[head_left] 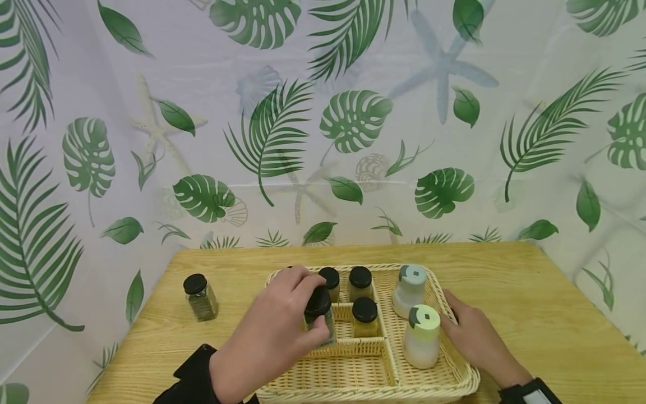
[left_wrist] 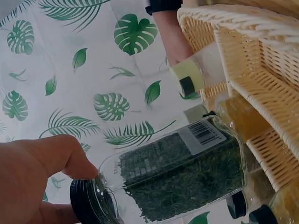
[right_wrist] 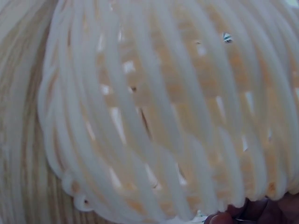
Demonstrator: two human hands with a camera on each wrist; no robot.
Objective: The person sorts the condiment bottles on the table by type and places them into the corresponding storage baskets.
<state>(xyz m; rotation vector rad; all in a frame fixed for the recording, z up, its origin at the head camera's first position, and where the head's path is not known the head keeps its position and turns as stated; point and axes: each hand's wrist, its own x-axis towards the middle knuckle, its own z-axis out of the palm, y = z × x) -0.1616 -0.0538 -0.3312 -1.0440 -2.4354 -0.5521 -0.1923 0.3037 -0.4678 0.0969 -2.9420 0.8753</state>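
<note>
My left hand (head_left: pixel 282 320) pinches a glass spice jar (left_wrist: pixel 177 168) by its black lid (left_wrist: pixel 84 200). Dried green herbs and a barcode label show through the jar's side. In the head view the jar is over the left part of a divided wicker basket (head_left: pixel 353 393); the left wrist view shows it beside the basket's compartments. My right hand (head_left: pixel 469 331) grips the basket at its right rim, and its fingers (right_wrist: pixel 266 212) show low in the right wrist view against the woven wall (right_wrist: pixel 187 102).
The basket's small compartments hold several black-lidded jars, one with yellow contents (head_left: pixel 365 322). In its right section stand a white-lidded shaker (head_left: pixel 410 289) and a yellow-green-lidded one (head_left: pixel 423 342). Another herb jar (head_left: pixel 202 303) stands on the wooden table (head_left: pixel 146 348) at left. A leaf-patterned sheet (head_left: pixel 303 140) hangs behind.
</note>
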